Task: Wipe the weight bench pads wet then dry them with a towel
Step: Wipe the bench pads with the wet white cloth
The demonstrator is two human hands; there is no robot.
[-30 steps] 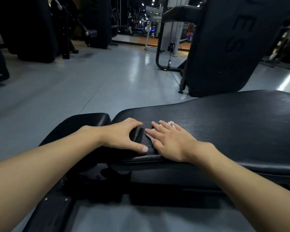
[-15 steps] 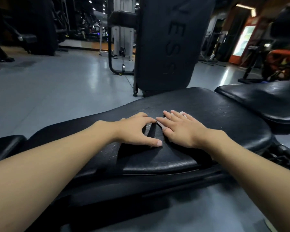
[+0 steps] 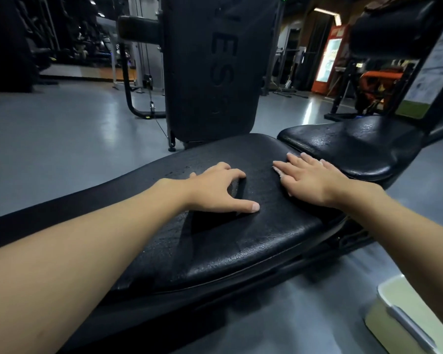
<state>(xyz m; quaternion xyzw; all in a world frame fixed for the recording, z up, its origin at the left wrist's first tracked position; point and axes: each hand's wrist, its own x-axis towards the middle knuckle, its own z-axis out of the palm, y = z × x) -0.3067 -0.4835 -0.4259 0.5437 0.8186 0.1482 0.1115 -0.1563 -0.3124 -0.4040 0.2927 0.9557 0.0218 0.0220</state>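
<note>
Left hand [image 3: 215, 191] arched on bench pad [image 3: 241, 241], right hand [image 3: 308, 180] flat on cloth [image 3: 278, 171]

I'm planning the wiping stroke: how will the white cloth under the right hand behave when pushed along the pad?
The white cloth is probably floppy: it lies flattened under the right hand, only edges showing. It likely glides easily, since the bench pad glistens as if wet. Its free edges may bunch.

The black bench pad [image 3: 241, 238] carries a white cloth [image 3: 279, 173] flat beneath the right hand [image 3: 310, 180].
</note>
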